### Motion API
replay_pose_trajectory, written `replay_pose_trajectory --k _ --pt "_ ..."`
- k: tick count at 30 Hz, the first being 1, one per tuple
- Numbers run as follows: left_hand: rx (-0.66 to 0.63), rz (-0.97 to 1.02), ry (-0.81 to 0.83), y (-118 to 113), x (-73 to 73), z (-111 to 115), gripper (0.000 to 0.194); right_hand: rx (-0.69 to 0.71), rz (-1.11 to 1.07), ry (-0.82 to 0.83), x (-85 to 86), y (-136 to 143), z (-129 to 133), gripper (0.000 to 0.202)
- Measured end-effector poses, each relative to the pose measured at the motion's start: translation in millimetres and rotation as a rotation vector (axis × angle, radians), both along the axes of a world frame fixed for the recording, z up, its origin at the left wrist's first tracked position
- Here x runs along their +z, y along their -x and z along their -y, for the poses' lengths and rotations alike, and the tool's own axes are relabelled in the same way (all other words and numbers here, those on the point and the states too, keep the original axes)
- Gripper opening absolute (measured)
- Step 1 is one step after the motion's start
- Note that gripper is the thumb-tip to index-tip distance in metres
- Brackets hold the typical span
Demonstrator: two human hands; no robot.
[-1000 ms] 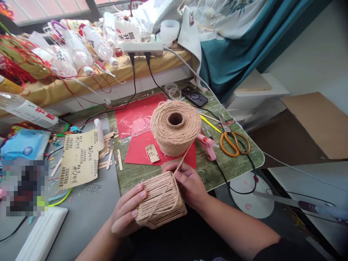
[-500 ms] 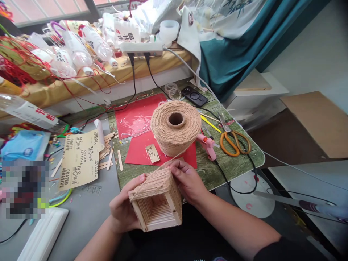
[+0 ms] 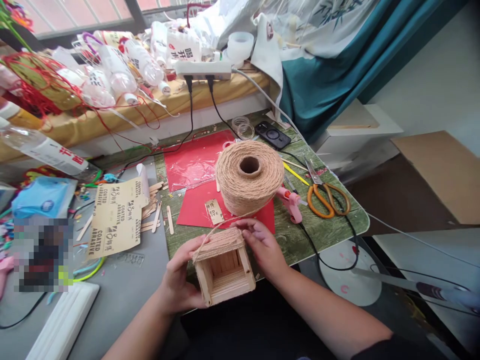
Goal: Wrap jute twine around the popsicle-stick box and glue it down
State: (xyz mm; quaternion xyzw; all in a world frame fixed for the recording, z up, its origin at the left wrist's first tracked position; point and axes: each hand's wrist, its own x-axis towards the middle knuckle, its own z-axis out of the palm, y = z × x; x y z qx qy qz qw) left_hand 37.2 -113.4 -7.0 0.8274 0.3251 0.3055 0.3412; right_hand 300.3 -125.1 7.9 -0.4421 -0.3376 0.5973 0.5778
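Box [image 3: 246, 266] has turned, opening toward you, at the tabletop's [image 3: 318, 237] near edge; your left hand [image 3: 179, 277] clasps it, right hand [image 3: 268, 254] pinches its corner; twine [image 3: 221, 243] covers its top, front sticks [image 3: 204, 281] bare

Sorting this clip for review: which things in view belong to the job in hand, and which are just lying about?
In the job:
- box, both hands on it
- twine spool, strand running to the box
- likely glue gun and scissors, within reach

Apparently lying about:
- phone
- blue packet
- labelled bottle
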Motion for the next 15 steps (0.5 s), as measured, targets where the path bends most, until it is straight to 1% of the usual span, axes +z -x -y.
replay_pose_trajectory --k 2,4,6,8,11,15 --pt "-0.022 0.117 0.009 -2 4.1 -2 0.108 -0.018 0.049 -0.083 2.8 -8 6 0.031" --pt "-0.075 0.175 0.043 -6 10.0 -4 0.103 0.027 0.074 -0.129 6.5 -14 12 0.033" --pt "-0.121 0.156 0.079 -10 16.2 -5 0.103 0.103 0.14 -0.149 9.6 -17 17 0.032" --pt "-0.134 0.108 0.112 -12 21.6 -6 0.102 0.136 0.233 -0.168 11.3 -15 21 0.026" --pt "-0.138 0.079 0.149 -12 26.6 -4 0.103 0.104 0.324 -0.2 11.2 -9 25 0.02" --pt "-0.121 0.086 0.193 -10 28.6 0 0.105 0.06 0.378 -0.241 9.2 -3 27 0.02"
